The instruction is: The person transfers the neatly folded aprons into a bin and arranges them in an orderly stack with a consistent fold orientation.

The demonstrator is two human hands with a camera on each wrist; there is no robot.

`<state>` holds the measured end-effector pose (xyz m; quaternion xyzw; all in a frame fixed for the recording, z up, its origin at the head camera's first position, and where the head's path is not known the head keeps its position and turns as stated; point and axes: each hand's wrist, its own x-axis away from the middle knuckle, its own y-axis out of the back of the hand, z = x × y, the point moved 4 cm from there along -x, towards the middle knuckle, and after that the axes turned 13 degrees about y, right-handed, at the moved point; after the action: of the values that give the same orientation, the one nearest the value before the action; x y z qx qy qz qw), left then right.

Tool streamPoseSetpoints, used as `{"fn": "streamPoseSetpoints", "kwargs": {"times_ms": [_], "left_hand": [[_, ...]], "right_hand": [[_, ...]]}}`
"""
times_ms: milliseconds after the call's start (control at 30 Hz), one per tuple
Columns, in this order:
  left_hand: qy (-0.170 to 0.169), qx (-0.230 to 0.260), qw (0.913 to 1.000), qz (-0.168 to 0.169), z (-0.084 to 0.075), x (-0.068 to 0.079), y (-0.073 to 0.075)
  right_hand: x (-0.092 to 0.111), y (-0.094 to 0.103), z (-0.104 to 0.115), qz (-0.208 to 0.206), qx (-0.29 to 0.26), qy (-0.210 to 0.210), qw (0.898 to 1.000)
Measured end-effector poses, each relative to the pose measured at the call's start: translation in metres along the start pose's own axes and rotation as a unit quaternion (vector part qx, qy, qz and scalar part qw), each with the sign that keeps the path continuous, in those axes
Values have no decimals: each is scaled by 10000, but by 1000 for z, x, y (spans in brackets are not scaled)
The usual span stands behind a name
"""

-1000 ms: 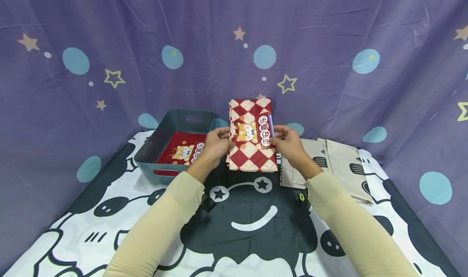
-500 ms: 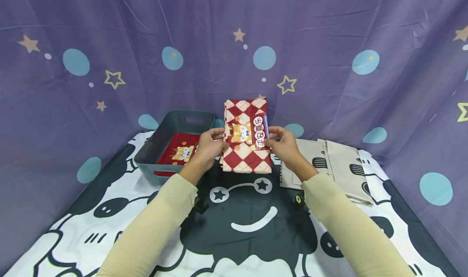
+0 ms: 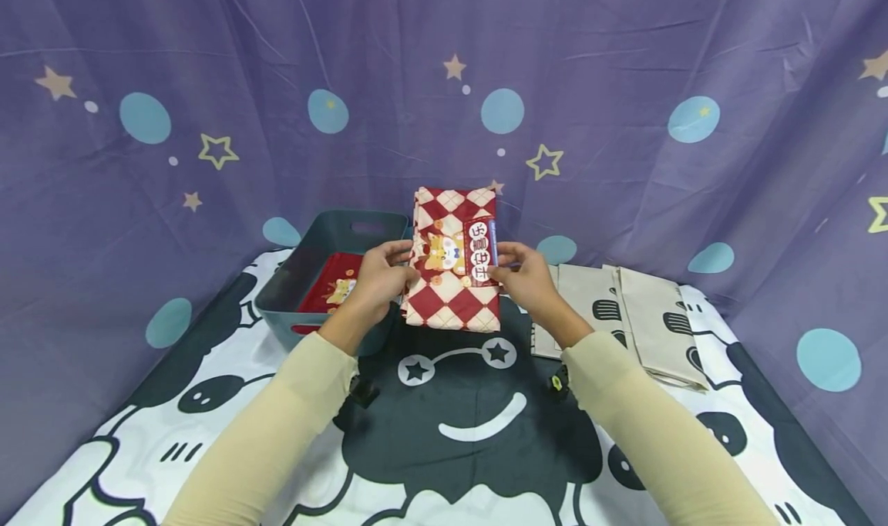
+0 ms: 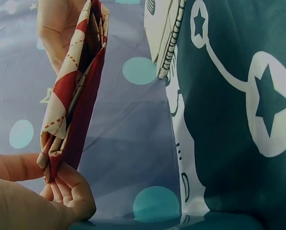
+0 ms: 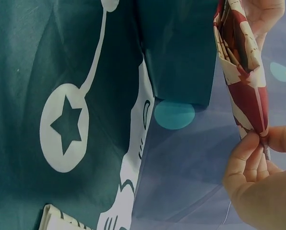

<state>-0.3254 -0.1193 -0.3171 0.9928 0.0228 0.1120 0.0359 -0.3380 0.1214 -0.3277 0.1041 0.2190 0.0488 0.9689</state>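
A folded red-and-cream checkered cloth [image 3: 451, 310], printed with a cartoon dog and a red label of white characters, hangs upright above the table. My left hand [image 3: 378, 283] pinches its left edge between thumb and fingers. On the opposite edge, my right hand [image 3: 530, 281] grips it the same way. Several folded layers show at the cloth's edge [image 4: 68, 91] in the left wrist view. Just left of my left hand stands a dark teal bin [image 3: 280, 329]. Inside it lies a red cloth [image 3: 321, 287] with a similar dog print, partly hidden by that hand.
Two folded beige cloths with black print lie at the right: one cloth [image 3: 586, 283] is partly behind my right hand, the other cloth [image 3: 648, 302] beside it. A black-and-white cartoon tablecloth [image 3: 479, 464] covers the table. A purple curtain [image 3: 590, 63] hangs behind.
Both hands have shifted left together with the checkered cloth, bringing it nearer the bin. My left hand and forearm now cover more of the red cloth in the bin.
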Motion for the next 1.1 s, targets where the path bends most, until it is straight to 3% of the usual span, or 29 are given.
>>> {"fn": "streamPoseSetpoints", "kwargs": {"times_ms": [533,1100], "left_hand": [[-81,-56,9999,-120,-8,5,16],[-56,-78,9993,-352,-9,-1,38]], "right_hand": [[-6,-14,7,-34,-239,3,9997],[-13,-37,17,-141,-546,-10,9984]]}}
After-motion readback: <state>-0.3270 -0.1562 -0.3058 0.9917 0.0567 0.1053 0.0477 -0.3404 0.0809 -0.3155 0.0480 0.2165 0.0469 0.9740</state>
